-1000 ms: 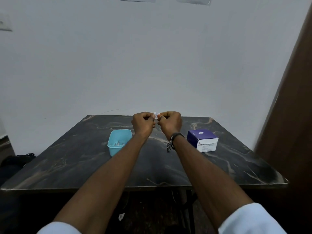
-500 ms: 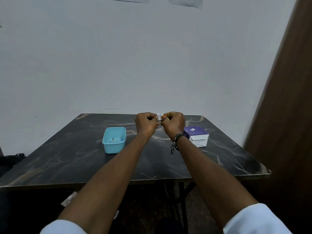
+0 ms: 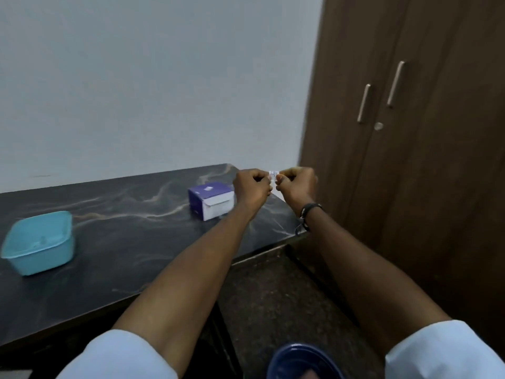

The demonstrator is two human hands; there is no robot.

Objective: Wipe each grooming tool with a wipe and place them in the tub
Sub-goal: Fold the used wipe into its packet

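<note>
- The left hand [image 3: 252,187] and the right hand [image 3: 296,186] are held together in the air, knuckle to knuckle, both still pinching the same small white wipe packet [image 3: 273,175] between curled fingers and thumbs.
- The grip looks the same as a second ago; the packet does not look torn open yet, though it is too small to be sure.
- What has changed is the view: the head has swung to the right, and the hands now sit over the table's right corner, not its middle.
- The purple box [image 3: 211,199] lies on the table [image 3: 131,242] just left of the hands.
- The blue tub [image 3: 38,242] stands well apart, at the far left, with something small and blurred inside.
- My guess: opening the wipe is still the step in hand, so no wiping can start.
- A brown cupboard [image 3: 410,132] now fills the right side.
</note>
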